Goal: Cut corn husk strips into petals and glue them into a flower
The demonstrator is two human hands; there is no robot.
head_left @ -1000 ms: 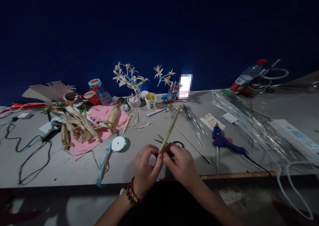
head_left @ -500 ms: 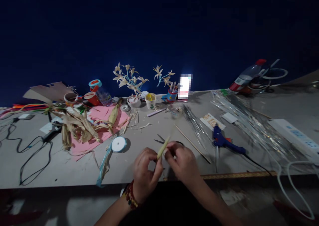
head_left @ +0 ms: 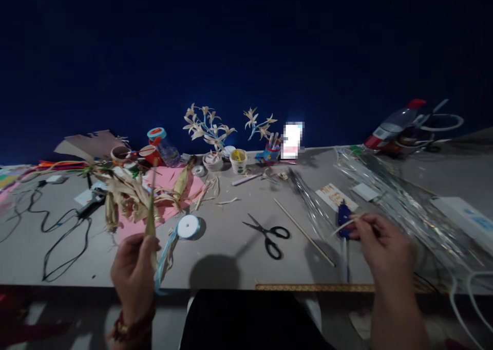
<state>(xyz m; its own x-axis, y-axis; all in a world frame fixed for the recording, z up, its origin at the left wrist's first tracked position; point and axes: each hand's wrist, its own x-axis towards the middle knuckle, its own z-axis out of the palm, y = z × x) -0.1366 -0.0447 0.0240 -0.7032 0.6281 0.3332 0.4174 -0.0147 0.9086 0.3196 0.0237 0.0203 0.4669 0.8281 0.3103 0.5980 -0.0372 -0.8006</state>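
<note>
On the left, my left hand (head_left: 133, 268) pinches a long greenish corn husk piece (head_left: 150, 219), its thin tip pointing up. My right hand (head_left: 387, 244) is far to the right, fingers closed on a thin pale husk strip (head_left: 344, 225). That strip crosses in front of a blue glue gun (head_left: 342, 214), partly hidden behind the strip and my fingers. Between my hands, black-handled scissors (head_left: 265, 231) lie spread on the table. A light blue ribbon spool (head_left: 188, 227) is just right of my left hand, its ribbon trailing to the table's front edge.
Dried husks (head_left: 133, 198) lie on pink paper (head_left: 164, 216) at the left. Husk flowers on stems (head_left: 210, 126) stand in cups at the back. Right of the scissors are a thin stick (head_left: 304, 232), wires (head_left: 308, 198) and clear plastic packets (head_left: 408, 201). A yellow ruler (head_left: 314, 288) runs along the front edge.
My hands have moved far apart from where they met over the husk. The left keeps the husk piece; the right carries off a thin strip. The scissors are now uncovered.
</note>
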